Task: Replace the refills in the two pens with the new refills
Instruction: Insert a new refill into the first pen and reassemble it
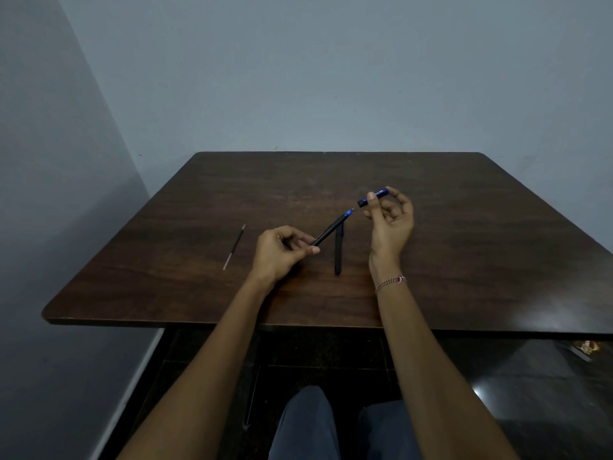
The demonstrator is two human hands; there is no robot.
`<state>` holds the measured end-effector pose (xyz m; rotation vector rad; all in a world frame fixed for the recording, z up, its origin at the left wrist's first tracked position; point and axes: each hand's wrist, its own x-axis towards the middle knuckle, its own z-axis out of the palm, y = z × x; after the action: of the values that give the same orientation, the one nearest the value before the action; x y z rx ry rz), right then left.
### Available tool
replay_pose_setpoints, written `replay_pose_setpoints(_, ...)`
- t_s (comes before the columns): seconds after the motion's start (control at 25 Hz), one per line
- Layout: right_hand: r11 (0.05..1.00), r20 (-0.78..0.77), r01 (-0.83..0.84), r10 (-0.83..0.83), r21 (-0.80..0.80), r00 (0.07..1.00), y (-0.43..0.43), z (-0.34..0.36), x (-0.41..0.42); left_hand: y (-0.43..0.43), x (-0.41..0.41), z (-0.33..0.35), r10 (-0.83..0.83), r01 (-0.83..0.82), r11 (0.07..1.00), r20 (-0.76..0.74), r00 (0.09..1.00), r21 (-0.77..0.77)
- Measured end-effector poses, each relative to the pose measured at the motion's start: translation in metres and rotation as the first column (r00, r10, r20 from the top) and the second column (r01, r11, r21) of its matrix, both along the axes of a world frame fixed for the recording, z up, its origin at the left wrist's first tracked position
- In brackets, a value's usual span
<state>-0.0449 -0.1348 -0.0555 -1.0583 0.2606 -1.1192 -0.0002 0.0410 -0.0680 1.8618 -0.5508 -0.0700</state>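
Cap, blue plastic (374, 197), pinched in your right hand (391, 224), left hand (282, 252) gripping the black pen barrel (331, 229) beside the second dark pen (338, 252); that one looks left to refill.

A refill (234, 246) lies on the table (464, 260), left of a pen (338, 254).

The table (431, 247) is dark brown with a streaky wood grain. The pen (331, 229) is black with a blue tip end; the cap (373, 197) is blue with pale lettering and a black end. The second pen (338, 252) is all black. The refill (234, 247) is dark at the middle, pale at both ends. The bracelet (391, 282) is silvery with a red piece. The wall (315, 68) is grey-blue
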Motion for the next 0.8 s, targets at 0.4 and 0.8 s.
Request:
replay_pose_setpoints(0.4,0.977,-0.124,-0.125,0.104,-0.171,0.987,0.007,-0.004,0.002,0.0,-0.002,0.0,0.05,-0.05,0.999,0.039,0.998,-0.005)
replay_pose_setpoints(0.8,0.894,-0.258,-0.359,0.293,-0.266,0.921,0.013,-0.01,0.003,-0.001,0.0,-0.003,0.101,-0.093,0.99,0.075,0.992,-0.105)
